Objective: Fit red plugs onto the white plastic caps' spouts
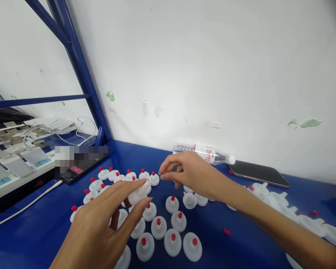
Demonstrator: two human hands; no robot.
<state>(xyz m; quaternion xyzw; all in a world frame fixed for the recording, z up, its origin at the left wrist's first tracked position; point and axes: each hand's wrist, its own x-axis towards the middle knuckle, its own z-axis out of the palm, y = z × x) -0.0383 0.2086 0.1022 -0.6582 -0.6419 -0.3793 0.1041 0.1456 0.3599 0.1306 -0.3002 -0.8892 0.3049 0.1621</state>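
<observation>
Between the thumb and fingers of my left hand (pixel 109 213) is a white plastic cap (pixel 137 195), held above the blue table (pixel 210 239). My right hand (pixel 182 170) is to the right and a little higher, its thumb and index finger brought close together; anything between them is too small to make out. Below and around both hands stand several white round caps (pixel 173 243) with red tips pointing up. A white cap without a red tip (pixel 189 200) lies under my right wrist. One loose red tip (pixel 226 232) rests on the table at the right.
A clear plastic bottle (pixel 210 154) lies by the wall, beside a dark phone (pixel 259 173). More white caps (pixel 310 224) are piled at the right. At the left are another phone (pixel 85 164), a white cable, power strips (pixel 19 168) and a blue metal frame (pixel 81 71).
</observation>
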